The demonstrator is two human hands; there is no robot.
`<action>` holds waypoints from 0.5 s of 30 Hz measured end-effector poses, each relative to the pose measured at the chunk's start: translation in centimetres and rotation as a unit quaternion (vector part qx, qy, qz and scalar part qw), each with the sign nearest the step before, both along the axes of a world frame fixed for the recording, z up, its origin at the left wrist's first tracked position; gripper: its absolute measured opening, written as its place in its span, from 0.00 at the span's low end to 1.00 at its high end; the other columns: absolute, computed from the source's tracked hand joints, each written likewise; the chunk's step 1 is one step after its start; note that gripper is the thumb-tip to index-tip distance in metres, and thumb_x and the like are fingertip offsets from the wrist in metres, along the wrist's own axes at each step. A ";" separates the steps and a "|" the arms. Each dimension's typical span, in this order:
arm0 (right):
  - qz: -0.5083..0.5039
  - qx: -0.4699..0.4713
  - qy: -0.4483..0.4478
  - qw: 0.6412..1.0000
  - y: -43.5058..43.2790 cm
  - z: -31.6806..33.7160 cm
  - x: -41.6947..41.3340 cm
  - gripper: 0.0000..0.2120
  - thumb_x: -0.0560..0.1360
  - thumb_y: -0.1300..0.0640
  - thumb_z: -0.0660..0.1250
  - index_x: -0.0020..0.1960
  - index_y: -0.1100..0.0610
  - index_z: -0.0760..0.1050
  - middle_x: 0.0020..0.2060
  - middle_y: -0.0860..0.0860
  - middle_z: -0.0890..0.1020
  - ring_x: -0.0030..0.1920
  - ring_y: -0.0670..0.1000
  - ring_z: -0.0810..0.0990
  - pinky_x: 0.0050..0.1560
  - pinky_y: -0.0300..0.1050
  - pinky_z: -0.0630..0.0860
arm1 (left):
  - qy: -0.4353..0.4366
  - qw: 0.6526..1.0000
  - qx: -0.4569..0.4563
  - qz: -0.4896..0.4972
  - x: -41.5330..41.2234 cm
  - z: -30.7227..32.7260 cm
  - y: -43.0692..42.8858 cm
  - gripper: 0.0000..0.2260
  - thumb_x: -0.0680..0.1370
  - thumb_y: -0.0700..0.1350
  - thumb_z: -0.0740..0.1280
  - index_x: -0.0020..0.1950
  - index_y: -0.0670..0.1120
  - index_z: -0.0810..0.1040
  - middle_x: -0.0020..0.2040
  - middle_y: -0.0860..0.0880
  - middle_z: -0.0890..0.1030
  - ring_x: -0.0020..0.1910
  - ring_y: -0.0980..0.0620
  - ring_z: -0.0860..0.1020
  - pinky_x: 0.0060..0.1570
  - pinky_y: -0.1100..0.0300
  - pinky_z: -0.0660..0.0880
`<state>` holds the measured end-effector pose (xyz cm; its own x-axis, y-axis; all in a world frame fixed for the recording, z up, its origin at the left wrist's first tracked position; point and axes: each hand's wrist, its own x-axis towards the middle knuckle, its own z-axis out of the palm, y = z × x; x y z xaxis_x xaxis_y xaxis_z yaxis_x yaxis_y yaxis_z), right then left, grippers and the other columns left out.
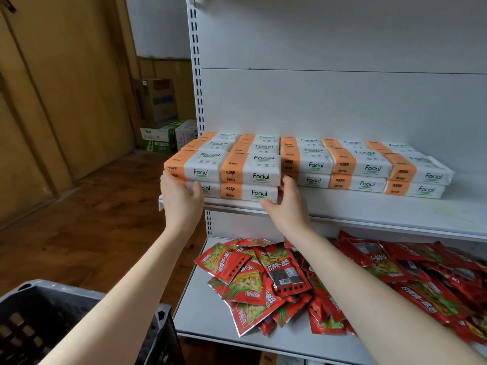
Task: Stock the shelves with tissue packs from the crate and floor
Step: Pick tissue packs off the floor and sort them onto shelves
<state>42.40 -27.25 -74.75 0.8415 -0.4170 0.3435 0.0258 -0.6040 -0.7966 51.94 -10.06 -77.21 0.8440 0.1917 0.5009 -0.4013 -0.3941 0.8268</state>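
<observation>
Seemingly well along: pressing flat left hand (181, 201) and right hand (290, 206) against end tissue packs (247, 177) at shelf's (369, 206) front left corner, beside apparently bare crate (39, 312).

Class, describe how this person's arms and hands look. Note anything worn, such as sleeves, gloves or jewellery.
The left forearm and right forearm are bare to the frame's edge; no sleeve shows. The left hand and right hand are ungloved, with no visible ring, watch or bracelet.
</observation>
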 end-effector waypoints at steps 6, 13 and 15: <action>-0.002 -0.011 0.006 1.000 0.3 -0.1 0.0 0.21 0.73 0.61 0.67 0.64 0.61 0.66 0.59 0.55 0.77 0.58 0.56 0.76 0.56 0.50 0.74 | -0.002 1.000 0.012 0.004 -0.4 0.2 0.1 0.18 0.75 0.41 0.66 0.63 0.44 0.66 0.59 0.45 0.74 0.60 0.49 0.74 0.58 0.47 0.76; -0.005 -0.013 0.005 1.000 -0.1 -0.6 0.1 0.22 0.73 0.60 0.67 0.64 0.62 0.65 0.60 0.56 0.76 0.60 0.56 0.74 0.57 0.47 0.71 | 0.009 1.000 0.018 0.022 -1.1 0.4 0.0 0.17 0.74 0.41 0.66 0.61 0.42 0.66 0.58 0.43 0.72 0.58 0.46 0.73 0.57 0.45 0.75; -0.001 0.002 -0.007 1.000 -0.2 -0.8 -0.1 0.24 0.73 0.60 0.67 0.67 0.62 0.64 0.62 0.55 0.75 0.62 0.55 0.74 0.60 0.48 0.72 | 0.004 0.999 0.022 0.033 -2.1 0.3 -0.3 0.15 0.74 0.41 0.66 0.59 0.41 0.68 0.57 0.43 0.73 0.57 0.47 0.73 0.58 0.46 0.74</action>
<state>42.30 -27.44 -75.60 0.8358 -0.4196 0.3540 0.0368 -0.6006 -0.7987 49.88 -10.36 -76.95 0.8338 0.2250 0.5041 -0.3674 -0.4554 0.8109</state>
